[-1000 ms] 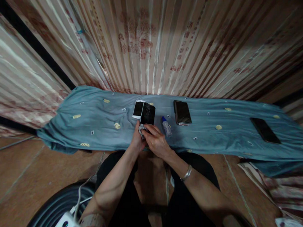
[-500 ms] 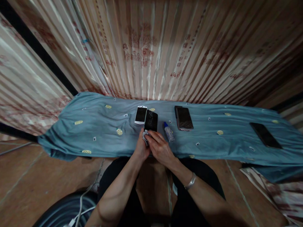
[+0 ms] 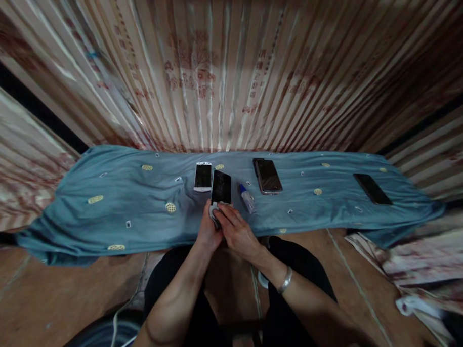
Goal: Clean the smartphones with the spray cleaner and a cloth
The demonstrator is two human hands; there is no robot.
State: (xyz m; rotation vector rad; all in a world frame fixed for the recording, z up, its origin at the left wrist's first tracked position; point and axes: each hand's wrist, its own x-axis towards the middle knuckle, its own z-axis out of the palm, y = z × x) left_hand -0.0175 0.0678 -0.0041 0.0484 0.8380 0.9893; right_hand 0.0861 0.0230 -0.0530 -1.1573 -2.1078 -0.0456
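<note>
Holding a dark phone by its lower end is the left hand, fingers wrapped around it, and the thing sits right at the near-middle of the bench cover, tipped a bit, with crack-looking lines across the screen. The right hand comes in from about 5 o'clock, fingers bunched together over that same lower end, though I honestly can't tell if it's gripping or just pressing. There's a small pale grey bit in there by the left thumb, too small to make out. Going by the held phone as clock centre: a white phone lies just beside it at 10 o'clock, a blue-capped clear bottle is near at 4, a thick cased phone is a little short of 3, and a slim black phone is well off at 3. All those lie on a blue patterned cloth. Striped curtain fills 12 o'clock, silver bracelet on the right wrist at 5, brown floor at 6.
</note>
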